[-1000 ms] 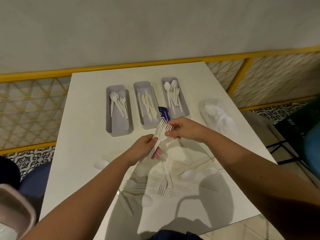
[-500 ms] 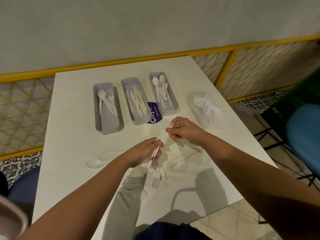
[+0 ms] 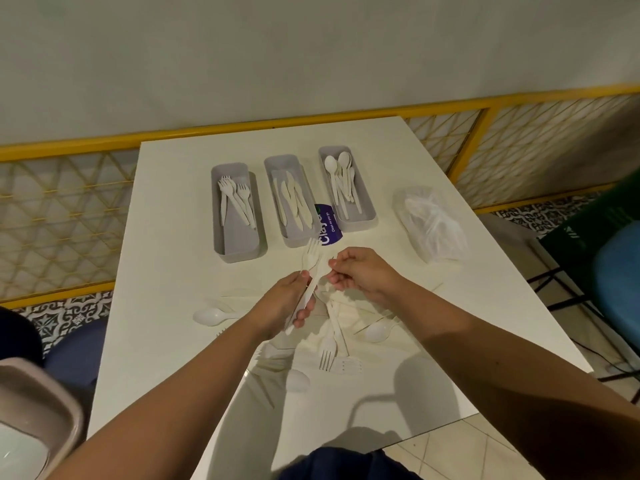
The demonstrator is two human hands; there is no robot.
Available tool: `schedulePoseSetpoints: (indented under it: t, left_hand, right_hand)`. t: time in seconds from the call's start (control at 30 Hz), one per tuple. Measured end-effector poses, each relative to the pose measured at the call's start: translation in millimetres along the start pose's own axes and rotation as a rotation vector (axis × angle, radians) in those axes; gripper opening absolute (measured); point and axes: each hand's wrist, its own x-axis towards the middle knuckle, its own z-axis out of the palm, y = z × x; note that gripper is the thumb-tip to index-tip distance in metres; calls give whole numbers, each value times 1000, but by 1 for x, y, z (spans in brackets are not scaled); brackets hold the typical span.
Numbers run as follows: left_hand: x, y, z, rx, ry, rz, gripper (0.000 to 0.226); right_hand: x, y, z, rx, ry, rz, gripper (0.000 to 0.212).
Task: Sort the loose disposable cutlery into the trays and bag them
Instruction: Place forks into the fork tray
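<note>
My left hand (image 3: 287, 303) grips a small bunch of white plastic forks (image 3: 310, 263), tines pointing away toward the trays. My right hand (image 3: 360, 271) hovers just right of the fork heads, fingers curled and a little apart, holding nothing I can see. Three grey trays stand in a row beyond: the left tray (image 3: 239, 242) holds forks, the middle tray (image 3: 273, 162) knives, the right tray (image 3: 360, 216) spoons. Loose spoons (image 3: 213, 317), forks (image 3: 327, 355) and knives lie scattered on the white table (image 3: 173, 237) under and around my hands.
A crumpled clear plastic bag (image 3: 433, 223) lies right of the trays. A purple printed sticker (image 3: 327, 226) shows between the middle and right trays. A yellow railing (image 3: 69, 147) runs behind the table. A blue chair (image 3: 620, 271) stands at right; a pale container (image 3: 31, 417) at lower left.
The view shifted, so the table sits further right in frame. My right hand has let go of the fork heads and pulled slightly right; my left hand keeps the bunch.
</note>
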Motion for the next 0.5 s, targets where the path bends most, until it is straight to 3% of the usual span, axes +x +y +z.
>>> schedulePoseSetpoints:
  t: [0.17, 0.3, 0.4, 0.5]
  left_hand:
    - [-5, 0, -6, -16, -38, -54, 52]
    - [-5, 0, -9, -13, 0, -11, 42]
    - [-4, -1, -18, -34, 42, 11, 39]
    - [-4, -2, -27, -15, 54, 32, 36]
  right_hand:
    - [1, -14, 13, -4, -62, 3, 15]
    - [5, -15, 20, -152, 3, 19, 8]
    - [9, 2, 13, -522, -82, -94, 12]
    - [5, 22, 6, -1015, -430, -92, 21]
